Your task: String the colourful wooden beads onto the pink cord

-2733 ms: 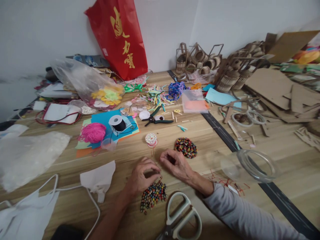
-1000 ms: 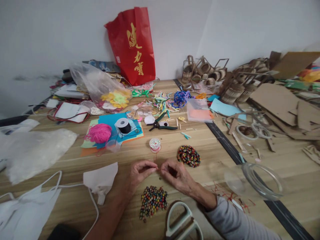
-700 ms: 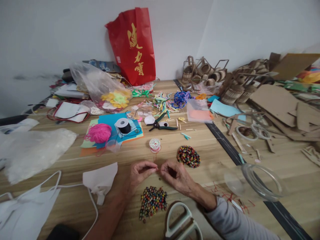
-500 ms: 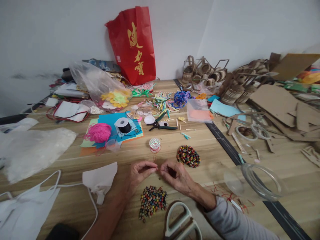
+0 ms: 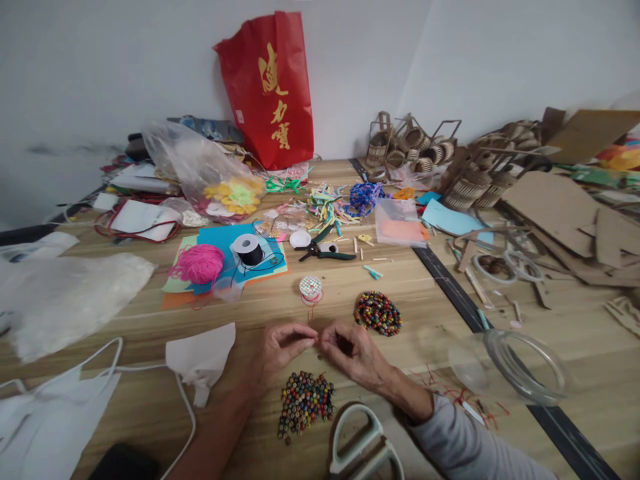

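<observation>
My left hand [image 5: 284,345] and my right hand [image 5: 353,353] meet above the table, thumb and forefinger of each pinched together. A thin red string [image 5: 311,313] runs from a glittery spool [image 5: 311,289] down to my left fingertips. What sits between my right fingertips is too small to make out. Below my hands lies a loose pile of colourful beads [image 5: 306,403]. Beyond my right hand is a coiled string of beads [image 5: 378,313]. The pale handles of scissors [image 5: 357,443] lie near the front edge.
Pliers [image 5: 325,251], a black thread spool [image 5: 247,250] and pink yarn [image 5: 201,263] lie further back. A white face mask [image 5: 55,420] is at left, a clear tape ring [image 5: 525,365] at right. Cardboard [image 5: 555,210] and a red bag [image 5: 270,93] stand behind.
Both hands stay pinched together in almost the same place. The whole view has shifted very slightly; nothing on the table has visibly moved.
</observation>
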Demonstrator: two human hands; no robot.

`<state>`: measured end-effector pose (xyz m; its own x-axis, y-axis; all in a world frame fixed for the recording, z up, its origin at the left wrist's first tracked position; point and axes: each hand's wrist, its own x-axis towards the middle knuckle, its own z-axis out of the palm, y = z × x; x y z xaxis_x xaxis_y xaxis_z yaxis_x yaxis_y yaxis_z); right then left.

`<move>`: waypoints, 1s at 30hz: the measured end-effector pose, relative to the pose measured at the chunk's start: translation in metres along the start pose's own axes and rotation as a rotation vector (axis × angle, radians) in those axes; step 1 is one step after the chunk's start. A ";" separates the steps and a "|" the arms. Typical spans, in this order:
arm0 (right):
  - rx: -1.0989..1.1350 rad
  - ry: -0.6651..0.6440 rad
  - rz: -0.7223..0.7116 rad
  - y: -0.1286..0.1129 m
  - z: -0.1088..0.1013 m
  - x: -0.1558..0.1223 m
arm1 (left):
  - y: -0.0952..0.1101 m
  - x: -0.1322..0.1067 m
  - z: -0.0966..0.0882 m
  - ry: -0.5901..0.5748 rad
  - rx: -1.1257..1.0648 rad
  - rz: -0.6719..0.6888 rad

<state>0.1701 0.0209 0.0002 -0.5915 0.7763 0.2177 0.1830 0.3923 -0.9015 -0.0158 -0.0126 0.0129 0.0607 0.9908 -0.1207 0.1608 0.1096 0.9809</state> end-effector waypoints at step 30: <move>0.008 -0.003 0.009 0.001 0.001 0.000 | -0.007 -0.001 0.007 -0.005 -0.023 0.132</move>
<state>0.1692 0.0209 -0.0007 -0.5924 0.7782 0.2086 0.1821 0.3815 -0.9063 -0.0101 -0.0145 0.0051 0.0849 0.9964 0.0086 0.1280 -0.0195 0.9916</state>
